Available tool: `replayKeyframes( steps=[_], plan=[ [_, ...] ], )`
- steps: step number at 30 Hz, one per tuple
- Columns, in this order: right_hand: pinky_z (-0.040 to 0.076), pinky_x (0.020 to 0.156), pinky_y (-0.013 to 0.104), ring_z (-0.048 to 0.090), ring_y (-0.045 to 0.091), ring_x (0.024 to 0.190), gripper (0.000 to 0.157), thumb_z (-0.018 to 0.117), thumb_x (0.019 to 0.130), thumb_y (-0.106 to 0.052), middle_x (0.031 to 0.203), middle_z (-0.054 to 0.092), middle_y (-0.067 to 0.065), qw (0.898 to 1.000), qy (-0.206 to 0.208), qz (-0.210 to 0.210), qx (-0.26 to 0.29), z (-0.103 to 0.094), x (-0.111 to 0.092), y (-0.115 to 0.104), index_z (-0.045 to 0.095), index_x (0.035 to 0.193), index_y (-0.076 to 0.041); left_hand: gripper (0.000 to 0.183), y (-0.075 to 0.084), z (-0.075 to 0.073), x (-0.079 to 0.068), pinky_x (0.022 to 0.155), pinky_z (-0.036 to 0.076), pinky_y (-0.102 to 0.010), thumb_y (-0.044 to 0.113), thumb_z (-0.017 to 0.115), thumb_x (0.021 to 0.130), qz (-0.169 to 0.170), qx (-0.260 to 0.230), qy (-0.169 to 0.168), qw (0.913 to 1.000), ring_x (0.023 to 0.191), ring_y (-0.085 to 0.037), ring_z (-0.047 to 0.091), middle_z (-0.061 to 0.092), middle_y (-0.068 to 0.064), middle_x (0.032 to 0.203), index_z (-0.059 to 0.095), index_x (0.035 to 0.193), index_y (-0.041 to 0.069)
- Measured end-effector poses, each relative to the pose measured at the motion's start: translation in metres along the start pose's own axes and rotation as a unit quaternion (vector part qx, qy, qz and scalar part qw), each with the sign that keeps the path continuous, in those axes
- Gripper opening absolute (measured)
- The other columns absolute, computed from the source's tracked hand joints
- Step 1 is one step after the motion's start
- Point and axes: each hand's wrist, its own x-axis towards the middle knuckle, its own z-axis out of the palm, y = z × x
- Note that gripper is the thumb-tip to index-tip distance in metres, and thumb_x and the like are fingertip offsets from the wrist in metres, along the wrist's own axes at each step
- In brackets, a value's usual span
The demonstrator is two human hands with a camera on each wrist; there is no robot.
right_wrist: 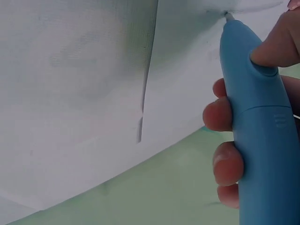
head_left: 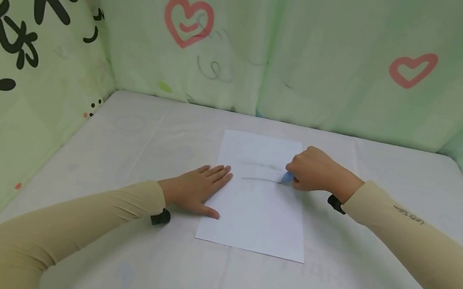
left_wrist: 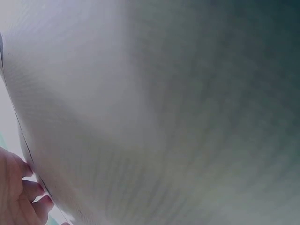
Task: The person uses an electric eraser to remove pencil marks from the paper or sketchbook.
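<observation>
Blue pen-shaped tool point(right_wrist: 262, 136): gripped by my right hand point(head_left: 311, 171), fingers curled round; tip at a grey line's point(head_left: 259, 180) right end. Line runs leftward, toward my left hand point(head_left: 197, 189): fingers straight, holding nothing, across the paper's point(head_left: 253, 223) left edge.

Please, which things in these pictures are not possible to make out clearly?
Head view: most of the blue device is hidden by the right hand.
Head view: the faint marks on the paper sheet are too pale and small to read.
Right wrist view: the device's rear end is cut off by the bottom edge.
Left wrist view: the left hand is partly cut off by the left edge.
</observation>
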Motion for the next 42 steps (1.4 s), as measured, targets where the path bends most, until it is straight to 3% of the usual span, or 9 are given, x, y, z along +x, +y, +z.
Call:
replayKeyframes(
  steps=[3, 8, 14, 42],
  plan=[
    [0.013, 0.05, 0.024, 0.017, 0.008, 0.052, 0.027, 0.062, 0.074, -0.006, 0.053, 0.025, -0.007, 1.0, -0.013, 0.008, 0.013, -0.001, 0.0, 0.0, 0.042, 0.056, -0.014, 0.1, 0.0, 0.0, 0.0, 0.119, 0.014, -0.045, 0.071, 0.041, 0.085, -0.001, -0.004, 0.0, 1.0, 0.149, -0.025, 0.005, 0.002, -0.01, 0.16, 0.004, 0.152, 0.007],
    [0.013, 0.052, 0.025, 0.017, 0.008, 0.052, 0.027, 0.06, 0.074, -0.005, 0.053, 0.024, -0.007, 1.0, 0.001, 0.0, 0.007, -0.002, 0.002, 0.001, 0.042, 0.056, -0.014, 0.101, 0.0, 0.0, -0.001, 0.119, 0.014, -0.045, 0.071, 0.042, 0.085, -0.005, 0.0, -0.002, 1.0, 0.149, -0.024, 0.005, 0.001, -0.01, 0.16, 0.003, 0.152, 0.007],
    [0.014, 0.051, 0.024, 0.019, 0.009, 0.052, 0.024, 0.061, 0.073, -0.006, 0.054, 0.026, -0.007, 0.999, -0.023, 0.014, 0.029, -0.004, 0.002, 0.002, 0.045, 0.057, -0.013, 0.101, 0.0, 0.001, 0.001, 0.12, 0.013, -0.044, 0.072, 0.04, 0.085, -0.005, -0.001, -0.003, 1.0, 0.149, -0.024, 0.004, 0.0, -0.009, 0.16, 0.002, 0.152, 0.008],
    [0.014, 0.051, 0.025, 0.018, 0.009, 0.054, 0.026, 0.059, 0.072, -0.003, 0.055, 0.024, -0.007, 0.999, -0.039, 0.02, 0.021, -0.004, 0.012, 0.0, 0.042, 0.056, -0.014, 0.1, -0.003, 0.004, 0.002, 0.119, 0.014, -0.045, 0.07, 0.042, 0.086, 0.009, 0.001, 0.011, 0.9999, 0.149, -0.025, 0.005, 0.002, -0.011, 0.16, 0.003, 0.152, 0.006]
  ],
)
